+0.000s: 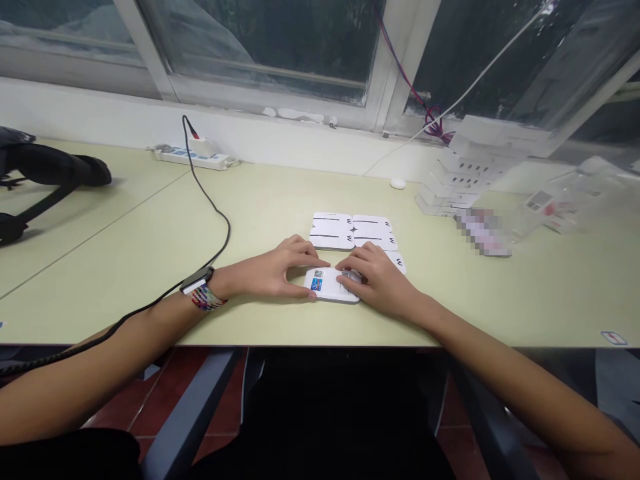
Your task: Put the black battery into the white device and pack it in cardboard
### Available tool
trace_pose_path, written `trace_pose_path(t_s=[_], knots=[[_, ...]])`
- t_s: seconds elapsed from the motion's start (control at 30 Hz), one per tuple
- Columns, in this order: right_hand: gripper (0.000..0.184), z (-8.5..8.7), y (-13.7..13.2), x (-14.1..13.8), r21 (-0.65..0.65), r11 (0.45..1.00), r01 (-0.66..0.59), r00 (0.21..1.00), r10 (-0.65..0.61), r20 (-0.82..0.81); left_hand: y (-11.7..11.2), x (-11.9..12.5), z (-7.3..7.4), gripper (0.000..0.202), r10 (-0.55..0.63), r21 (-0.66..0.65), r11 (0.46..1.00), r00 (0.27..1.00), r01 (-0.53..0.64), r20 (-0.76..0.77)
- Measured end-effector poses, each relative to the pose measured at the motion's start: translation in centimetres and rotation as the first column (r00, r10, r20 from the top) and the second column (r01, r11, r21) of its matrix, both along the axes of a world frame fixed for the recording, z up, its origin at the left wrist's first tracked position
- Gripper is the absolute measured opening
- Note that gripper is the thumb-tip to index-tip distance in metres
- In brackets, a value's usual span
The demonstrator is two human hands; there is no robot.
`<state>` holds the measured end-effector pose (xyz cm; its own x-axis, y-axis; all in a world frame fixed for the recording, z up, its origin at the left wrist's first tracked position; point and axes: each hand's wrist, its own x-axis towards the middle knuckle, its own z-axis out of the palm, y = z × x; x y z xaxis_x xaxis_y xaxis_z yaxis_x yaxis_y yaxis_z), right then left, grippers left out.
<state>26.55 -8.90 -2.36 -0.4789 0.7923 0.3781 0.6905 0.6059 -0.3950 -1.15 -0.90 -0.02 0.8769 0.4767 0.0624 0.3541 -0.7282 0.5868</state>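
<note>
A white, flat, rounded device (330, 285) with a blue sticker and a QR code lies on the table near its front edge. My left hand (280, 268) spans the device's left end, thumb at the near edge and index finger at the far edge. Around the right end is my right hand (377, 279), its thumb over the top face and its fingers at the far side; it covers part of the printed text. Just beyond, white flat pieces (331, 230) marked with a black line and a "W" lie in two columns, one piece partly behind my right hand.
A black cable (227, 233) runs from a power strip (193, 157) across the table and over my left forearm. Stacked white boxes (463, 170), a blurred packet (483, 232) and a clear plastic bag (565, 200) stand at right. A black object (55, 167) sits far left.
</note>
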Motion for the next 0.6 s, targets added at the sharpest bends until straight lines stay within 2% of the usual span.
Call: trace_pose_path(t_s=[0.23,0.4,0.6], knots=[[0.016,-0.18,-0.16,-0.18,0.032,0.999,0.001,0.998,-0.004,0.068,0.14,-0.1,-0.12,0.052,0.004,-0.019,1.0,1.0,-0.004,0.014],[0.017,-0.01,-0.08,-0.24,0.05,0.999,-0.008,0.989,0.001,0.15,0.29,0.0,0.07,0.052,0.006,0.021,1.0,1.0,-0.006,0.001],[0.025,0.08,-0.02,-0.67,0.124,0.992,-0.007,0.96,-0.028,0.279,0.0,0.41,0.5,0.041,0.01,0.014,1.0,1.0,-0.009,-0.02]])
